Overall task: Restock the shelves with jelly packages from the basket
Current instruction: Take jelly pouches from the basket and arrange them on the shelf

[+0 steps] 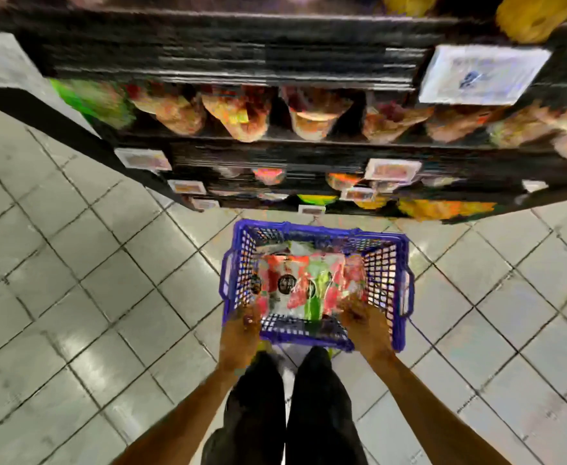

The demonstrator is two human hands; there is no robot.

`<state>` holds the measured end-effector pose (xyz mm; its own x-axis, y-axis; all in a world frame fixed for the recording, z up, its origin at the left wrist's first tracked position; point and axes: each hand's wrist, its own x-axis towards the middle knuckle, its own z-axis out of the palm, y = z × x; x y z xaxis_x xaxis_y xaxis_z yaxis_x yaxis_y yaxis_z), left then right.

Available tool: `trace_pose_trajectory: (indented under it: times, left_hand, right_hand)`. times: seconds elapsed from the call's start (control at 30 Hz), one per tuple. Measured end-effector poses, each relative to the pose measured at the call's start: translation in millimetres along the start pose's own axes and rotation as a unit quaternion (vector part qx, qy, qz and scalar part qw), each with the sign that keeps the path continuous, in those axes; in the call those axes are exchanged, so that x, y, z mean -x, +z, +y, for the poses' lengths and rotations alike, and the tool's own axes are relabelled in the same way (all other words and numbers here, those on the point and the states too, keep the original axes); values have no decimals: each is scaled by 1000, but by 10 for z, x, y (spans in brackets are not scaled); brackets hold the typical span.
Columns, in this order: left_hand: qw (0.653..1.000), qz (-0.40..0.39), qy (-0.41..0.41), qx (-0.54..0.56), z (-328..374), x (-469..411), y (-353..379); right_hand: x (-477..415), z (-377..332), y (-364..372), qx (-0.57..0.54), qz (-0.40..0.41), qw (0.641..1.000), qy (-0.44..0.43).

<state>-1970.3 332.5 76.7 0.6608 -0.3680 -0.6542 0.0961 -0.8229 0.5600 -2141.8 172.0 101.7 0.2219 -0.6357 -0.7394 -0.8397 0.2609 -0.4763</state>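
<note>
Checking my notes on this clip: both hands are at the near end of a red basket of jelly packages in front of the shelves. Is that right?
Not quite. The head view shows the basket is blue, not red. The rest holds: the left hand and right hand are at its near end, and it holds jelly packages in front of the shelves.

Single view, head-mounted, wide-angle. The optical axis points forward and steeply down. The person's legs (285, 414) occupy the lower centre. The left hand (240, 330) and right hand (364, 325) reach up-frame to the basket (238, 263) on the tiled floor (74, 297), close below the lens. The shelves (241, 48) span the top edge, seemingly nearest to the camera; heavy blur limits certainty there.
</note>
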Motion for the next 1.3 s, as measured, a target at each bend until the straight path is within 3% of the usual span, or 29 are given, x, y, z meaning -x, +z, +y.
trace_pose_trajectory:
  times: [0.17,0.33,0.53,0.7,0.8,0.97,1.07,1.17,1.3]
  left_hand:
    - [998,-29,-11,-50,-539,-492,508]
    - [994,-81,-47,-62,-807,-1007,1092]
    - [991,-117,-18,-63,-1154,-1513,1660]
    - [983,-164,1,-81,-1358,-1751,1816]
    - [985,-162,-7,-62,-1333,-1776,1816]
    - [986,-159,-29,-52,-1203,-1675,1821]
    - [985,-164,-34,-50,-1154,-1636,1851]
    - [986,-158,-35,-38,-1155,-1685,1887]
    - [988,-133,-77,11,-1163,-1815,1885]
  right_hand:
    - [-658,665,567,29,-24,998,51]
    - [-1372,1118,1075,74,9,995,60]
    - [-2128,1457,1674,29,27,986,160]
    - [-2332,1584,1918,27,38,987,152]
    - [-2308,1629,1865,21,-12,989,148]
    - [-2102,1591,1767,-144,-121,970,156]
    - [-2102,1475,1848,-105,-45,984,138]
    - [-2182,1434,1914,-147,15,979,140]
    - [-2318,1536,1882,-124,4,977,176]
